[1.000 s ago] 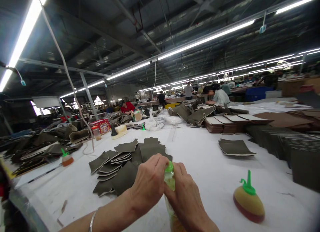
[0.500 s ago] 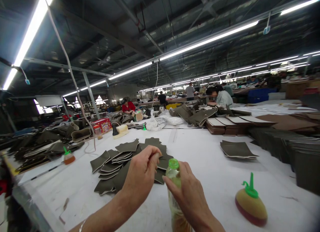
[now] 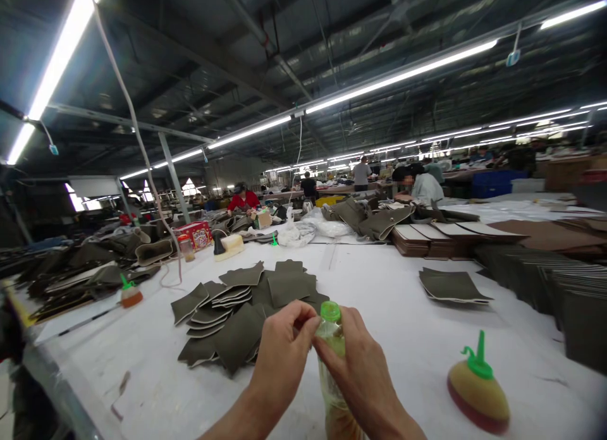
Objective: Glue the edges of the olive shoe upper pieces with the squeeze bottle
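A clear plastic bottle (image 3: 332, 389) with yellowish liquid and a green cap (image 3: 330, 311) stands upright in front of me. My right hand (image 3: 363, 377) is wrapped round the bottle's neck and body. My left hand (image 3: 284, 348) has its fingertips pinched together right beside the green cap, touching the top of the bottle. Behind the hands lies a spread heap of dark olive cut fabric pieces (image 3: 246, 307) on the white table (image 3: 379, 288).
A squat yellow-and-red squeeze bottle with a green nozzle (image 3: 478, 389) sits at the right. A small stack of olive pieces (image 3: 453, 284) and rows of stacked dark boards (image 3: 545, 269) fill the right. Another glue bottle (image 3: 129, 294) stands left. Other people work at far tables.
My left hand lifted off the cap half a second ago and has come back to pinch beside it. The right hand keeps its hold on the bottle.
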The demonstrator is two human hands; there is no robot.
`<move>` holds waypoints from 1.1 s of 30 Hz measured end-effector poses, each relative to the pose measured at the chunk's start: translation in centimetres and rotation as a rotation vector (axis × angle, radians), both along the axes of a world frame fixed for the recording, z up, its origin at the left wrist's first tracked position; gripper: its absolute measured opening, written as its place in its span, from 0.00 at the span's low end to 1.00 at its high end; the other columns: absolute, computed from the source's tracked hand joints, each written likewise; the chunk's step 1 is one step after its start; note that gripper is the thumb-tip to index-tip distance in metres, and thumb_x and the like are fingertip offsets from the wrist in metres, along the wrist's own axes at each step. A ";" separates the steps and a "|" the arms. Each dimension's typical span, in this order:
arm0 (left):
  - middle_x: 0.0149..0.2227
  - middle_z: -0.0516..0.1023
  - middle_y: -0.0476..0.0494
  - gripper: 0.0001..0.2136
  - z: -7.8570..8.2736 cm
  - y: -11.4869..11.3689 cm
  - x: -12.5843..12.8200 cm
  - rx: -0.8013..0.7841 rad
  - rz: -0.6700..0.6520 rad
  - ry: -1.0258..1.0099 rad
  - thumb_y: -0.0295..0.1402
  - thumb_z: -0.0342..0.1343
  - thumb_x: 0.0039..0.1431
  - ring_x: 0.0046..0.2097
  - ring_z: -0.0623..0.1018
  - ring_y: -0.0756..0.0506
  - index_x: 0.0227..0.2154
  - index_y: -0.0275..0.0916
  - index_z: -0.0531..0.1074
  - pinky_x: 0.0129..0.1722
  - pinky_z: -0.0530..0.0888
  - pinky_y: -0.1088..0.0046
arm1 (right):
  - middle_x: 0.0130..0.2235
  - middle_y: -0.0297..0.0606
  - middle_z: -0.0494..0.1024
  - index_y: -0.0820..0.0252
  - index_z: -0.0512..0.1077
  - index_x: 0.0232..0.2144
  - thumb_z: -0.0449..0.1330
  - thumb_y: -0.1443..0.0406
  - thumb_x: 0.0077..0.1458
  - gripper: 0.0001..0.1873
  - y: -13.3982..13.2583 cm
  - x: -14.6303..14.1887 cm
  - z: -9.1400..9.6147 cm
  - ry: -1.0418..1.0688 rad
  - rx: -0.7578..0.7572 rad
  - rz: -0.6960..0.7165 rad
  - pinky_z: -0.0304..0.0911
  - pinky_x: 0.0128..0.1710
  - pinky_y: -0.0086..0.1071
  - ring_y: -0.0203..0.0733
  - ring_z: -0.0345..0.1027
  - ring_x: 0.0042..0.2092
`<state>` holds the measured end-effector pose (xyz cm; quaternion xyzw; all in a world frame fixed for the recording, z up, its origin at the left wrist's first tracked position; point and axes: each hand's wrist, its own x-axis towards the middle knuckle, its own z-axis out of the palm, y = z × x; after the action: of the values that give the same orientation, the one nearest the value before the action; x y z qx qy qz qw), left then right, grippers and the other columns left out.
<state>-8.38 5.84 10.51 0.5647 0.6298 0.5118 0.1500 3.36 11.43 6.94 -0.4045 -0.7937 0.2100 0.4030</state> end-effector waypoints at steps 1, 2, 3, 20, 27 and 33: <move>0.26 0.72 0.51 0.07 -0.2 0.0 0.2 0.019 0.013 0.030 0.34 0.51 0.58 0.29 0.70 0.50 0.27 0.39 0.70 0.29 0.67 0.75 | 0.42 0.37 0.68 0.55 0.64 0.42 0.54 0.59 0.59 0.10 0.0 0.0 0.0 0.000 -0.002 -0.001 0.62 0.37 0.39 0.47 0.69 0.39; 0.28 0.73 0.51 0.06 -0.4 0.1 0.3 0.039 0.027 0.075 0.33 0.52 0.58 0.30 0.71 0.50 0.28 0.40 0.70 0.30 0.67 0.74 | 0.41 0.37 0.68 0.55 0.63 0.41 0.53 0.58 0.60 0.10 -0.1 -0.1 0.0 -0.002 -0.003 -0.006 0.62 0.36 0.39 0.47 0.69 0.38; 0.29 0.73 0.50 0.05 -0.5 0.2 0.5 0.060 0.043 0.127 0.33 0.52 0.58 0.31 0.72 0.49 0.29 0.40 0.71 0.31 0.67 0.74 | 0.41 0.37 0.68 0.55 0.63 0.41 0.52 0.58 0.60 0.09 -0.1 -0.1 0.0 -0.007 -0.003 -0.010 0.61 0.36 0.39 0.47 0.69 0.38; 0.26 0.73 0.47 0.06 -2.2 1.3 1.1 0.513 0.189 1.048 0.20 0.52 0.57 0.29 0.74 0.47 0.30 0.38 0.67 0.28 0.68 0.72 | 0.41 0.40 0.68 0.57 0.62 0.42 0.50 0.67 0.61 0.07 -0.2 0.0 0.0 -0.123 0.009 -0.111 0.59 0.34 0.40 0.50 0.67 0.37; 0.22 0.67 0.51 0.10 -2.1 1.7 1.8 0.600 0.246 1.093 0.19 0.52 0.55 0.24 0.68 0.48 0.24 0.41 0.62 0.25 0.61 0.69 | 0.40 0.39 0.68 0.58 0.63 0.41 0.50 0.69 0.59 0.07 0.3 -0.1 -0.1 -0.131 0.021 -0.139 0.55 0.32 0.37 0.49 0.66 0.35; 0.22 0.67 0.51 0.10 -2.0 2.1 2.2 0.602 0.272 1.088 0.20 0.53 0.55 0.24 0.68 0.47 0.23 0.41 0.62 0.26 0.60 0.68 | 0.41 0.39 0.68 0.58 0.63 0.41 0.50 0.70 0.59 0.08 0.5 0.0 -0.3 -0.129 0.024 -0.159 0.53 0.32 0.36 0.47 0.65 0.35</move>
<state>-6.16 7.98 8.46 0.6764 0.5106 0.3207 -0.4231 3.38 11.92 6.60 -0.4738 -0.7860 0.1413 0.3712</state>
